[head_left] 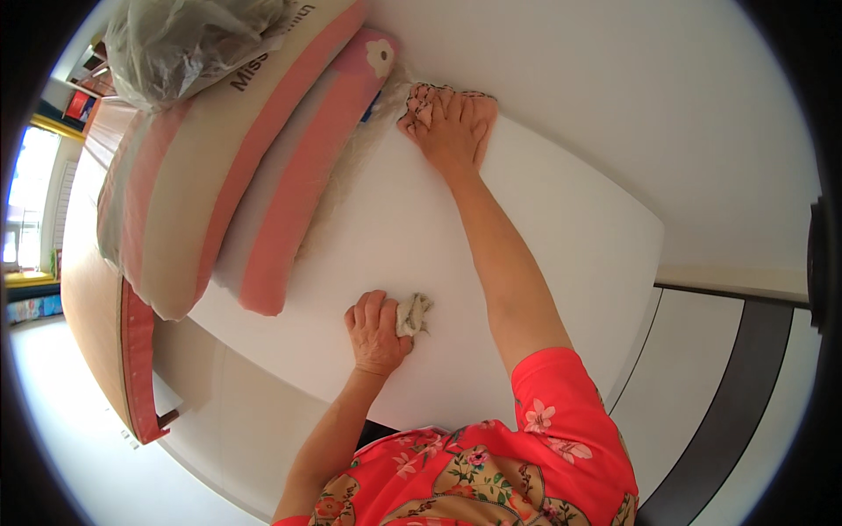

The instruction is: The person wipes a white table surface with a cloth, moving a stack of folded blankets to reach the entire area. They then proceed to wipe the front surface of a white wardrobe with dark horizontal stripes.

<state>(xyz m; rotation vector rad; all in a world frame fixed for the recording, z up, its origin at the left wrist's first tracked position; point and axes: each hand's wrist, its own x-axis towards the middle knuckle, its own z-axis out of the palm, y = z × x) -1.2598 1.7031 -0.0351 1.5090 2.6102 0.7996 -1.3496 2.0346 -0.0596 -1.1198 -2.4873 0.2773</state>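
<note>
My right hand (451, 133) reaches to the far edge of a white flat surface (412, 219), where it meets the wall. Under its palm and fingers a pink cloth (484, 118) with a dark patterned edge is pressed down. Nearer to me, my left hand (375, 333) rests on the same surface with its fingers curled. A crumpled greyish-white cloth (414, 316) is bunched in its grip and sticks out on the thumb side.
Two striped pink and pale cushions (294, 193) lie stacked on the left of the surface, wrapped partly in clear plastic. A grey plastic bag (189, 48) sits on top. Further left stands a brown box-like piece (96, 237) with a red edge. A wall (614, 88) bounds the far right.
</note>
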